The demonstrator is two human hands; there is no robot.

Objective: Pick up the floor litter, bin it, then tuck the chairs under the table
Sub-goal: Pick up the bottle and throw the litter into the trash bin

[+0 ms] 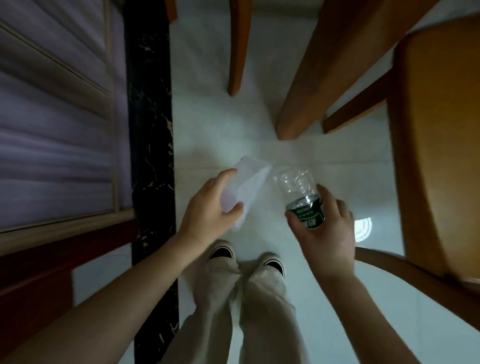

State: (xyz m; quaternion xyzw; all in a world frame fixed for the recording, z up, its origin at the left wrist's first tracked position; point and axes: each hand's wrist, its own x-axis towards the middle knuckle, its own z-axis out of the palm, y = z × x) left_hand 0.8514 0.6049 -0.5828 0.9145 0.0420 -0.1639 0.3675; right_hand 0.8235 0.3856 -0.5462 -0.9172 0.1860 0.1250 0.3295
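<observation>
Pale tiled floor (pixel 237 130) underfoot, wooden chair (pixel 451 141) pulled out. Just left of the chair, the right hand (pixel 329 235) grips a clear plastic bottle (pixel 296 183) around its green label. Further left of the chair, the left hand (pixel 211 208) clutches a white paper piece (pixel 251 182).

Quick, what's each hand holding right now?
Left hand: grips a flat, whitish, boxy packet.
Right hand: grips a clear, crumpled plastic bottle with a dark green label.
</observation>
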